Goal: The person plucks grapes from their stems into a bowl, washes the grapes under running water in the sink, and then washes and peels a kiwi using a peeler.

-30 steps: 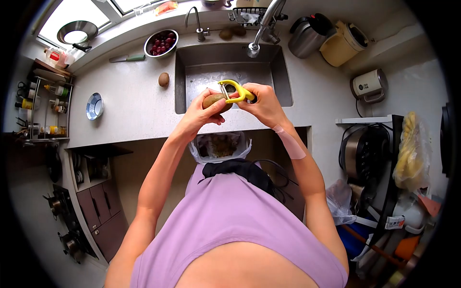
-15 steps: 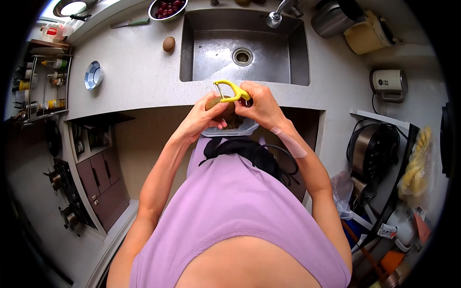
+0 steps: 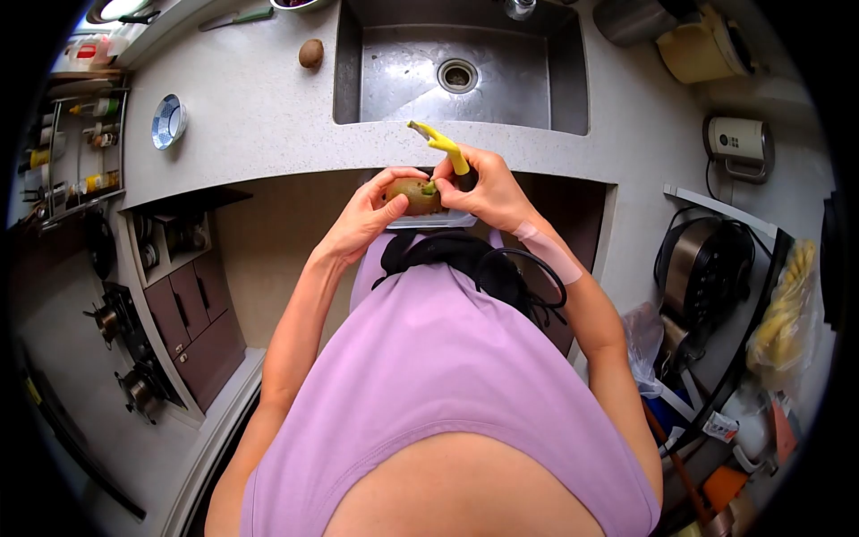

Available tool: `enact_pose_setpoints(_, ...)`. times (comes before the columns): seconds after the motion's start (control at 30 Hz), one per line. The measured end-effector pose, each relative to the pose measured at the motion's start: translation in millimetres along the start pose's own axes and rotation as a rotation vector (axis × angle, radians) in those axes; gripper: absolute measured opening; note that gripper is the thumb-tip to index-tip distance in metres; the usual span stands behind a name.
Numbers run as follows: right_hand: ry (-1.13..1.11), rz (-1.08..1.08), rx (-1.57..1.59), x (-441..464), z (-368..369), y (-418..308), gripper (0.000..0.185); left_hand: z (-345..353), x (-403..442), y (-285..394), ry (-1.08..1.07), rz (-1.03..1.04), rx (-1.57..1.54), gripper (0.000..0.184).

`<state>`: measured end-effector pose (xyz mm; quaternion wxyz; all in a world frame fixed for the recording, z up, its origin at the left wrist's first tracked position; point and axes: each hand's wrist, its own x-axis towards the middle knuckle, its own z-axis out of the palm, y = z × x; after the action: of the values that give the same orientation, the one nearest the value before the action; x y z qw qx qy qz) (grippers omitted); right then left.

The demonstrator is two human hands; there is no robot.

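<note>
My left hand (image 3: pixel 365 213) is wrapped around a brown kiwi (image 3: pixel 409 194), thumb in front and fingers over the top. Fingers of my right hand (image 3: pixel 490 191) close around a yellow peeler (image 3: pixel 445 146), whose head points up and to the left, away from the fruit. Right at the kiwi's right end, my right fingertips meet a small green patch; whether it is bared flesh or a loose strip of skin I cannot tell. Below both hands sits a clear plastic container (image 3: pixel 455 220), mostly hidden by them.
Beyond the counter edge lies a steel sink (image 3: pixel 403 89). To its left are another kiwi (image 3: pixel 310 54), a blue-and-white bowl (image 3: pixel 168 122), a green-handled knife (image 3: pixel 253 14) and a cut-off bowl (image 3: pixel 300 4). A white kettle (image 3: pixel 739 143) stands at the right.
The peeler has tipped upright, its head lifted off the kiwi, and my right fingertips have come to the kiwi's end. The left hand has turned the kiwi. The view has tilted down.
</note>
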<state>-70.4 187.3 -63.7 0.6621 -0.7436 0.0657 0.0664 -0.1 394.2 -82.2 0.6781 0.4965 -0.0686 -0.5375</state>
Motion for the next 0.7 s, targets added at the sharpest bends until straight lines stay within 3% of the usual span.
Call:
enact_pose_setpoints(0.17,-0.005,0.1,0.203,-1,-1,10,0.014,6,1,0,0.007,0.068,-0.078,0.057)
enact_pose_setpoints(0.23,-0.014,0.14,0.295,-1,1,9,0.014,8,3,0,-0.013,0.177,0.058,0.063)
enact_pose_setpoints(0.43,-0.06,0.167,0.441,2,4,19,0.015,9,12,-6,0.051,0.265,0.19,0.055)
enact_pose_setpoints(0.7,-0.101,0.247,0.625,-1,4,33,0.015,4,9,-8,-0.04,0.253,0.058,0.051)
